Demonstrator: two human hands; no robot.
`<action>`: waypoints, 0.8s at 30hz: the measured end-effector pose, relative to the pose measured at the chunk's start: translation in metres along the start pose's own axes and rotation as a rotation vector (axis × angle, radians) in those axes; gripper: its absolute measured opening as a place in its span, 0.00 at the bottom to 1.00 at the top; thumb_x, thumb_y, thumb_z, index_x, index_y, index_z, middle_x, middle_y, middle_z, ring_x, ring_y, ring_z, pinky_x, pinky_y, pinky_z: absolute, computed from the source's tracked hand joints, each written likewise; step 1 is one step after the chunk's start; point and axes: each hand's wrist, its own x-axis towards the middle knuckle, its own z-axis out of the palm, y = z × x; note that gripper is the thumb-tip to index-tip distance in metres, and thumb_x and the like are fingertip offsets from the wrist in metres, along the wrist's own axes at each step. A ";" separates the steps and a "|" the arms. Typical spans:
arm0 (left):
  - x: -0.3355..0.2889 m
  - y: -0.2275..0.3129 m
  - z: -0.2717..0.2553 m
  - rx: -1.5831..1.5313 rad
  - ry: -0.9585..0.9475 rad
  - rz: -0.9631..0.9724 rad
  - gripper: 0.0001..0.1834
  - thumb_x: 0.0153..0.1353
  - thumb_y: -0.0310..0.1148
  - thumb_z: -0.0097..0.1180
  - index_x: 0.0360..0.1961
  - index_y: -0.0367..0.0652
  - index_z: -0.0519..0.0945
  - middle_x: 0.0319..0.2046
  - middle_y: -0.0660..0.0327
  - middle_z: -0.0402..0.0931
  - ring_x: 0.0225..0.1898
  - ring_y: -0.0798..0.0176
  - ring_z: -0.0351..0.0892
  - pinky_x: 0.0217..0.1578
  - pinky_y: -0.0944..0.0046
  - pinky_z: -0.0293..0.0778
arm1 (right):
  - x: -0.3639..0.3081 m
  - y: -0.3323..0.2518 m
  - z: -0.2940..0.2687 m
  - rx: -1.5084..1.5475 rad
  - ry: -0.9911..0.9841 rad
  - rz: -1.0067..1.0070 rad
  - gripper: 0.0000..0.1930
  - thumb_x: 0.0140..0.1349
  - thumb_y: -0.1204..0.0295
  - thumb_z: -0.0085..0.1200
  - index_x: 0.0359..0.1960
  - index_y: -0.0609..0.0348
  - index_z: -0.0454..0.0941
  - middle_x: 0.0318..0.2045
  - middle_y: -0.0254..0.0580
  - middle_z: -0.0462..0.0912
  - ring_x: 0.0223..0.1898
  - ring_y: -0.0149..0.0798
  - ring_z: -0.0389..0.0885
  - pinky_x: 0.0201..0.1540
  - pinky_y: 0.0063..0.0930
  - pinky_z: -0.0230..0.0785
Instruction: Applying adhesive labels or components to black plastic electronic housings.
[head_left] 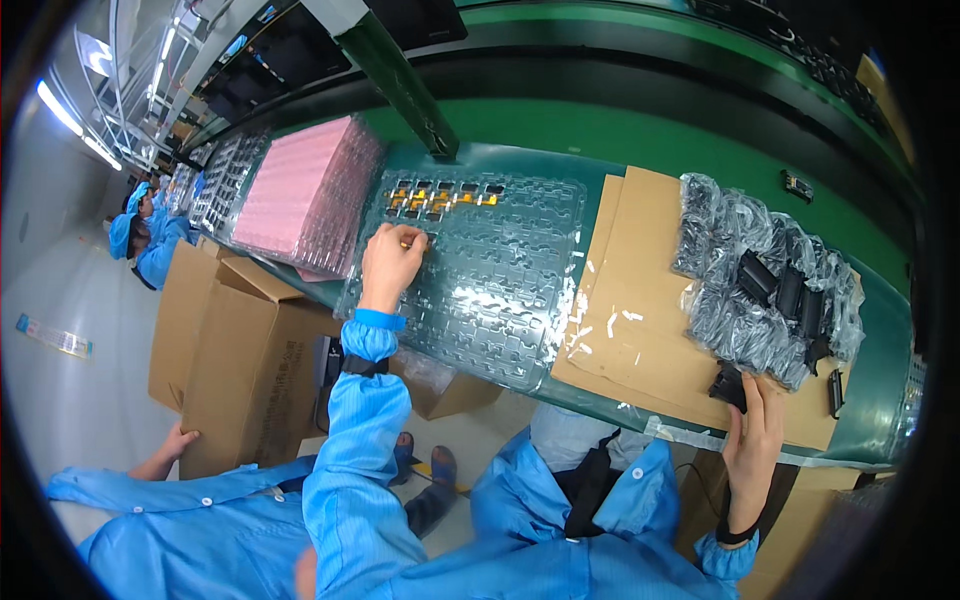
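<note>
My left hand (393, 263) is over the left side of a clear plastic blister tray (500, 270), its fingers pinched on a small part with a bit of orange showing. The fingers hide most of that part. Just beyond it, several small orange-and-black flex-cable parts (440, 198) sit in the tray's far pockets. At the right, my right hand (757, 435) grips a black plastic piece (729, 386) by the cardboard's near edge. Beside it lie plastic-wrapped bundles (735, 315), with several loose black plastic pieces (788, 292) on top.
Flat cardboard (640, 290) with white scraps covers the bench's right part. A stack of pink sheets and clear trays (305, 190) stands left of the tray. A person in blue holds an open carton (240, 370) at my left. A green post (400, 80) rises behind the tray.
</note>
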 end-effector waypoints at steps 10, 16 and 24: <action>0.038 -0.016 -0.003 0.041 -0.201 -0.220 0.17 0.52 0.43 0.68 0.32 0.38 0.87 0.28 0.53 0.86 0.33 0.56 0.87 0.38 0.59 0.79 | 0.062 -0.059 0.047 0.141 -0.023 -0.177 0.24 0.52 0.81 0.58 0.55 0.59 0.76 0.49 0.49 0.76 0.47 0.50 0.76 0.50 0.39 0.69; 0.038 -0.020 0.000 -0.253 -0.190 -0.238 0.14 0.53 0.37 0.71 0.31 0.36 0.85 0.24 0.66 0.79 0.24 0.74 0.72 0.27 0.71 0.67 | 0.055 -0.056 0.049 0.256 -0.051 -0.090 0.25 0.50 0.81 0.62 0.53 0.61 0.76 0.50 0.49 0.75 0.49 0.52 0.74 0.51 0.42 0.70; -0.079 0.109 -0.049 -0.584 -0.116 0.057 0.06 0.58 0.26 0.66 0.35 0.35 0.85 0.26 0.64 0.82 0.24 0.75 0.74 0.26 0.74 0.67 | 0.049 -0.054 0.038 0.066 -0.071 -0.171 0.23 0.51 0.85 0.58 0.52 0.63 0.77 0.52 0.51 0.77 0.53 0.51 0.75 0.53 0.39 0.71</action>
